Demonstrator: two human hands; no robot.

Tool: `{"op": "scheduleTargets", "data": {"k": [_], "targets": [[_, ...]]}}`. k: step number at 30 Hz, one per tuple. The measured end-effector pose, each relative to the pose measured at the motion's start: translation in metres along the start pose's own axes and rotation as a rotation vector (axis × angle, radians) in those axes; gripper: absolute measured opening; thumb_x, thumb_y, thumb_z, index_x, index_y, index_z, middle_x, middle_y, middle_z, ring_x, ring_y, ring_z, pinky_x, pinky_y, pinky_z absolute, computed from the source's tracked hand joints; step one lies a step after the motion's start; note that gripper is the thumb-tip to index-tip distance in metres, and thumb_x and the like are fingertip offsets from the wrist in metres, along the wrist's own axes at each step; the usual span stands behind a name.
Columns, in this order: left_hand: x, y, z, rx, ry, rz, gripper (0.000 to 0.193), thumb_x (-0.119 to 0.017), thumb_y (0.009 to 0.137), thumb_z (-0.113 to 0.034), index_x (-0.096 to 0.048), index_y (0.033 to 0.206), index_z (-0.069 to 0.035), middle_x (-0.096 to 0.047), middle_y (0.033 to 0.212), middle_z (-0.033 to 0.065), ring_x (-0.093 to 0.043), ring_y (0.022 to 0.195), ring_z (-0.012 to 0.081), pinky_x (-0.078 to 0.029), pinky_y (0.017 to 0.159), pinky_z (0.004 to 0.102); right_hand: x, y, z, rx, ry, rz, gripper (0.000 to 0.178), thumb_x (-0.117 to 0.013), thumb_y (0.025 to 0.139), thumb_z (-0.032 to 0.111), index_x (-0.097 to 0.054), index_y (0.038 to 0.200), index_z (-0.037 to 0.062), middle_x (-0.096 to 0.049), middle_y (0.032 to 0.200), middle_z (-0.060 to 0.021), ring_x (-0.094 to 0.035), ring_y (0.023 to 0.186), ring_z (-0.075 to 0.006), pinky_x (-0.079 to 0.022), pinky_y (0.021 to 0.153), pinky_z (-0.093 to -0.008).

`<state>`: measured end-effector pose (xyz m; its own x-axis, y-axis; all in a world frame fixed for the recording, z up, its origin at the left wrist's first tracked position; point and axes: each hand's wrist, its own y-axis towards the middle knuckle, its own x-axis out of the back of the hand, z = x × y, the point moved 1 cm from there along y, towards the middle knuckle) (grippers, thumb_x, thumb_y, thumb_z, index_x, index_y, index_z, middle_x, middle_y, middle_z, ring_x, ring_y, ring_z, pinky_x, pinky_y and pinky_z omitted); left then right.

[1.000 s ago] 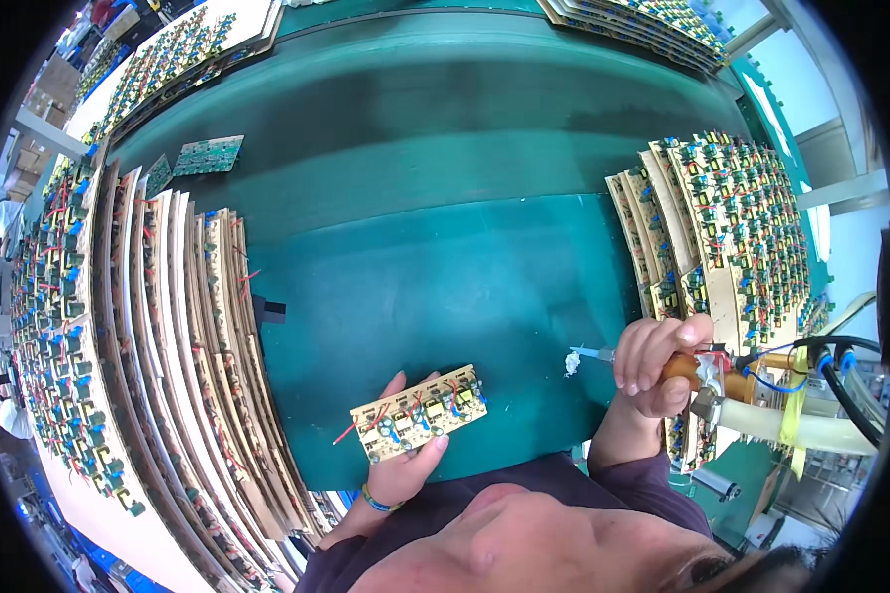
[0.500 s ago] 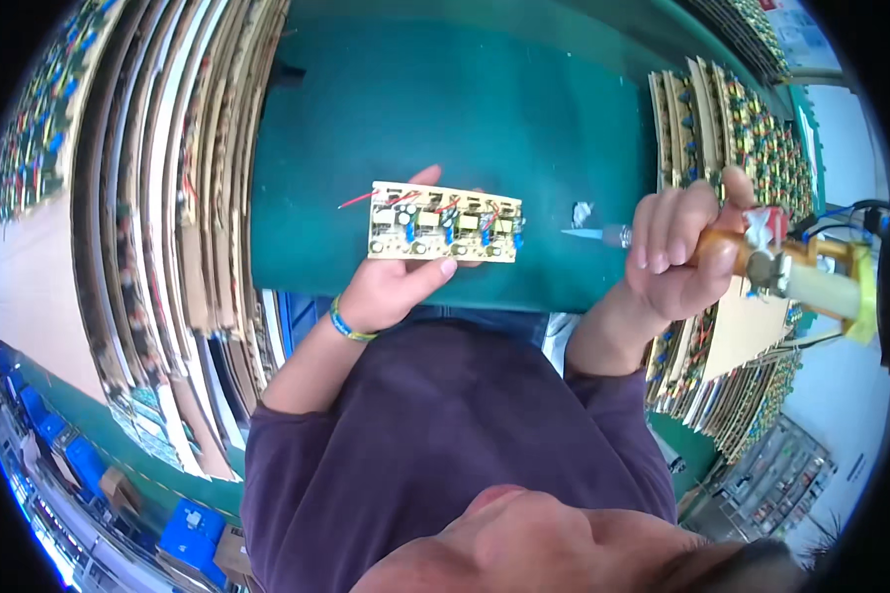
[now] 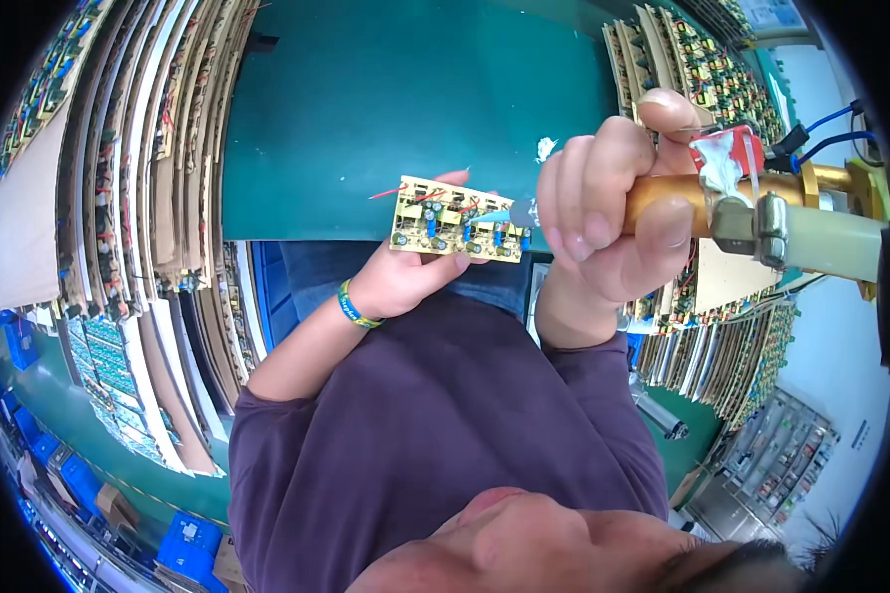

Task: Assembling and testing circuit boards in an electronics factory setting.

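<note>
My left hand (image 3: 405,280) grips a tan circuit board (image 3: 408,223) from below, its thumb along the near edge. Blue, black and silver parts stand on the board, and red wires stick up along its far side. My right hand (image 3: 613,203) is wrapped round an amber-barrelled glue dispensing gun (image 3: 667,201) with a red lever and a smear of white paste. Its pale blue tapered nozzle (image 3: 496,216) points left and lies over the board's right half. Whether the tip touches a part I cannot tell.
Tall stacks of boards between cardboard sheets (image 3: 148,158) stand at the left, with more board stacks (image 3: 727,84) at the right. A white blob (image 3: 545,149) sits on the green tabletop (image 3: 415,89). Blue cables (image 3: 831,124) and a hose (image 3: 841,242) run off right from the gun.
My right hand has brought the dispensing gun leftward, so its nozzle is now over the board. The board has shifted slightly right in the picture, and the whole view has turned a little.
</note>
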<state>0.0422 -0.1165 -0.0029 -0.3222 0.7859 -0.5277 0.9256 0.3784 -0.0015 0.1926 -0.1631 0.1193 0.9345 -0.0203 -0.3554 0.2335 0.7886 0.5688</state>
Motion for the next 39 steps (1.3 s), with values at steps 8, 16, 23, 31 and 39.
{"op": "scheduleTargets", "data": {"k": [8,16,23,31,39], "targets": [[-0.008,-0.005,0.004,0.058,0.160,-0.005,0.071,-0.053,0.085,0.005,-0.017,0.145,-0.008,-0.052,0.117,0.0041,-0.051,0.103,0.0092,-0.043,0.088,0.0263,-0.009,-0.002,-0.004,0.008,0.000,-0.010,0.057,-0.056,0.092,0.036,-0.033,0.132,0.0027,-0.048,0.065,-0.0002,-0.044,0.049,-0.0082,-0.040,0.041,-0.0215],[-0.010,-0.006,0.004,0.103,0.178,0.018,0.072,-0.054,0.085,0.004,-0.017,0.145,-0.009,-0.052,0.110,0.0010,-0.049,0.095,0.0056,-0.043,0.082,0.0225,-0.006,-0.005,-0.005,-0.009,-0.061,-0.007,0.059,-0.055,0.092,0.037,-0.032,0.133,0.0016,-0.048,0.065,-0.0001,-0.043,0.048,-0.0077,-0.039,0.040,-0.0214],[-0.011,-0.007,0.002,0.097,0.235,0.025,0.072,-0.055,0.085,0.004,-0.016,0.145,-0.008,-0.051,0.112,0.0031,-0.051,0.100,0.0084,-0.043,0.087,0.0253,-0.008,-0.005,-0.005,-0.003,-0.099,-0.025,0.058,-0.055,0.093,0.037,-0.032,0.132,0.0015,-0.047,0.063,0.0005,-0.041,0.045,-0.0075,-0.039,0.039,-0.0212],[-0.016,-0.008,0.006,0.098,0.187,0.011,0.071,-0.055,0.085,0.004,-0.017,0.144,-0.007,-0.049,0.114,0.0032,-0.049,0.104,0.0089,-0.043,0.090,0.0268,-0.009,-0.005,-0.005,-0.003,-0.123,-0.077,0.056,-0.057,0.091,0.038,-0.036,0.128,0.0016,-0.046,0.060,0.0011,-0.040,0.042,-0.0072,-0.038,0.037,-0.0211],[-0.015,-0.007,0.015,0.044,0.211,-0.006,0.070,-0.056,0.085,0.003,-0.018,0.144,-0.005,-0.041,0.124,0.0027,-0.049,0.099,0.0075,-0.044,0.087,0.0257,-0.010,-0.005,-0.003,-0.022,-0.153,-0.117,0.055,-0.059,0.090,0.037,-0.038,0.127,0.0019,-0.045,0.058,0.0013,-0.040,0.042,-0.0072,-0.038,0.037,-0.0215]]}}
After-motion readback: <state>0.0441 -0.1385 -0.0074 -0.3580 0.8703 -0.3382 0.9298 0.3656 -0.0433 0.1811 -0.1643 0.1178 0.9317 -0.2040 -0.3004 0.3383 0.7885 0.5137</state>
